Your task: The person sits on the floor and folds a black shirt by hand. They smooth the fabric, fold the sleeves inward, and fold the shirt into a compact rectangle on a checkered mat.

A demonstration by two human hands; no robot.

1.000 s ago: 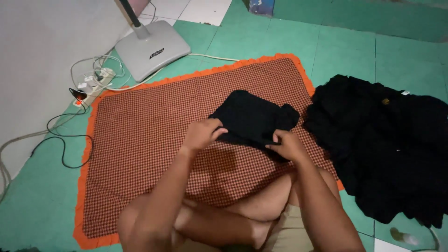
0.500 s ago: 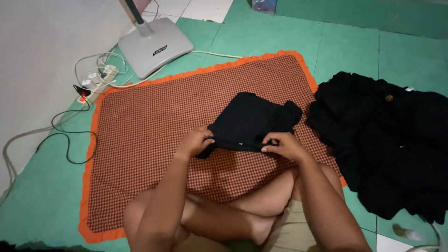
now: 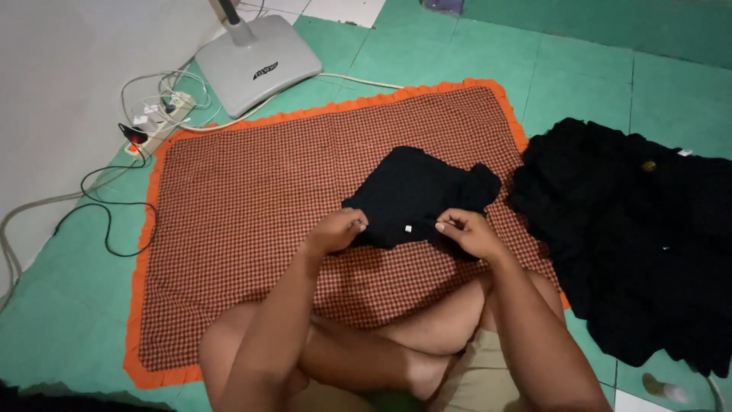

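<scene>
A small black garment (image 3: 418,191) lies bunched on a red checked mat (image 3: 252,206) with an orange frilled border. My left hand (image 3: 337,230) pinches the garment's near left edge. My right hand (image 3: 467,233) pinches its near right edge, a small white tag showing between the two hands. Both forearms reach forward over my crossed bare legs (image 3: 381,343), which rest on the mat's near edge.
A large pile of black clothes (image 3: 640,229) lies on the green tiled floor to the right of the mat. A grey fan base (image 3: 258,67) stands at the far left. A power strip (image 3: 156,122) with several cables sits by the white wall.
Both hands have slid from on top of the garment to its near edge and closed on it. The garment has shifted slightly and lies flatter.
</scene>
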